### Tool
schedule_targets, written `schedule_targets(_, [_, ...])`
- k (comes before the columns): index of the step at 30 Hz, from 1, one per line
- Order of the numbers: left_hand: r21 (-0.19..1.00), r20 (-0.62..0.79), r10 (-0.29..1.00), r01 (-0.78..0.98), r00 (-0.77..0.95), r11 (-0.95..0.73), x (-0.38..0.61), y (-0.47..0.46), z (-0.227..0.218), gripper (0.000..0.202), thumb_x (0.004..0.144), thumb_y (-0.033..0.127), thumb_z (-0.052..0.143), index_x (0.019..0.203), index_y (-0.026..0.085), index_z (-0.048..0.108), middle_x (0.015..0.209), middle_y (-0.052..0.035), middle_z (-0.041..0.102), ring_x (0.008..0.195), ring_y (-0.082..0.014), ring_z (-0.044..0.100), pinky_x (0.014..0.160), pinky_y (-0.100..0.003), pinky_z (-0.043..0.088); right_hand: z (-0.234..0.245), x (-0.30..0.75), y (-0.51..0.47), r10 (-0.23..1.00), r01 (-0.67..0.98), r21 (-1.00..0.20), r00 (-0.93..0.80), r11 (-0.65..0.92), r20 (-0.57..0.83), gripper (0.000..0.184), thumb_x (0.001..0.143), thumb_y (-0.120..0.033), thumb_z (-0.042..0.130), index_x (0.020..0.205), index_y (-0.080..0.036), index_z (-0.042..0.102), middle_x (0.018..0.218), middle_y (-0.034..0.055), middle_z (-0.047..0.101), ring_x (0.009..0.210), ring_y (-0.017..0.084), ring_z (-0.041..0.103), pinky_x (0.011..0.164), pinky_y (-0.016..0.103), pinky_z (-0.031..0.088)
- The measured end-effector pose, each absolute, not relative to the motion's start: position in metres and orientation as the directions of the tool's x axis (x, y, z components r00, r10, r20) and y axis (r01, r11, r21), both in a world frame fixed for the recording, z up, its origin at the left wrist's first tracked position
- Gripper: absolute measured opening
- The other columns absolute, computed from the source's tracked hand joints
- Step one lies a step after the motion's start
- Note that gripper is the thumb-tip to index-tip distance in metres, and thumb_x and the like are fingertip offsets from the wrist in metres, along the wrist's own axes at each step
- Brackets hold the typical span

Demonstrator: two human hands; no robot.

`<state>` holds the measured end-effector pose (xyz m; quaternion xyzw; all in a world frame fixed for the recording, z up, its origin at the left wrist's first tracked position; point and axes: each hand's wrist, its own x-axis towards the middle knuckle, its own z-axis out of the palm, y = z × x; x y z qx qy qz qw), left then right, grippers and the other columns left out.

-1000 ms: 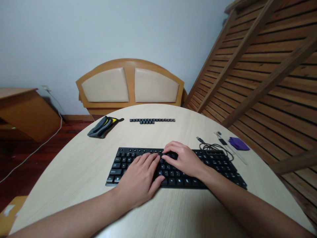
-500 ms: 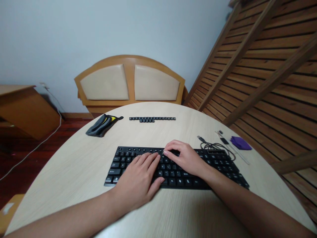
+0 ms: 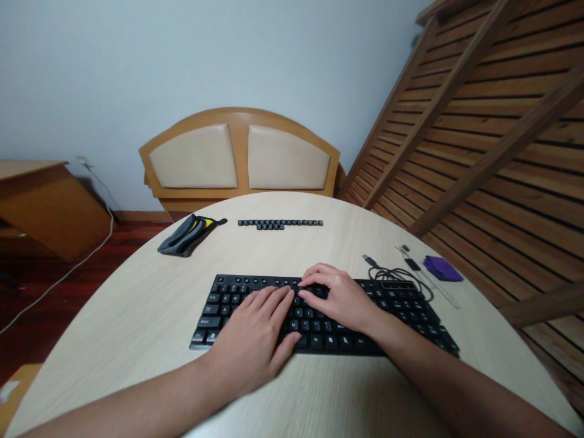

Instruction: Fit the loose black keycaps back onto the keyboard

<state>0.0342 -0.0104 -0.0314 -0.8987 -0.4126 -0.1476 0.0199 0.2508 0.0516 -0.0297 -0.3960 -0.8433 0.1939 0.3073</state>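
Observation:
A black keyboard lies across the table in front of me. My left hand rests flat over its left-middle keys, fingers stretched and close together, thumb apart near the bottom row. My right hand is over the upper middle keys, its fingers curved. Thumb and index fingertips touch the keys with a small gap between them; I make out nothing held there. The fingertips of both hands nearly meet. Beyond the keyboard, loose black keycaps lie in a long row with a shorter row below it.
A grey, black and yellow pouch lies at the far left. A coiled USB cable, a white stick-like tool and a purple cloth lie on the right. A padded wooden headboard stands behind the round table.
My right thumb has moved down slightly, away from the index finger, opening a gap. My left hand stays on the keys. The whole view has shifted slightly.

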Motion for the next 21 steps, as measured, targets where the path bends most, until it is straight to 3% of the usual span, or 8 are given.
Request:
schedule_targets(5, [0.096, 0.27, 0.743, 0.75, 0.613, -0.654, 0.0341, -0.0108, -0.0295, 0.056, 0.099, 0.045, 0.048, 0.143, 0.01, 0.048, 0.142, -0.0147, 0.055, 0.127, -0.0327, 0.051, 0.106, -0.051, 0.044, -0.029, 0.2506, 0.0513, 0.78, 0.538, -0.571, -0.5, 0.62, 0.377, 0.014, 0.086, -0.02, 0.067, 0.099, -0.022, 0.072, 0.101, 0.0051, 0.07, 0.096, 0.019, 0.065, 0.089, 0.035, 0.051])
schedule_targets(21, [0.113, 0.276, 0.735, 0.739, 0.619, -0.664, 0.0325, -0.0112, -0.0312, 0.063, 0.096, 0.052, 0.051, 0.145, 0.012, 0.045, 0.148, -0.0145, 0.05, 0.133, -0.0329, 0.048, 0.109, -0.052, 0.04, -0.0271, 0.2504, 0.0513, 0.747, 0.529, -0.536, -0.546, 0.658, 0.379, 0.007, 0.088, -0.022, 0.068, 0.094, -0.02, 0.07, 0.098, 0.0054, 0.072, 0.095, 0.019, 0.066, 0.088, 0.035, 0.052])
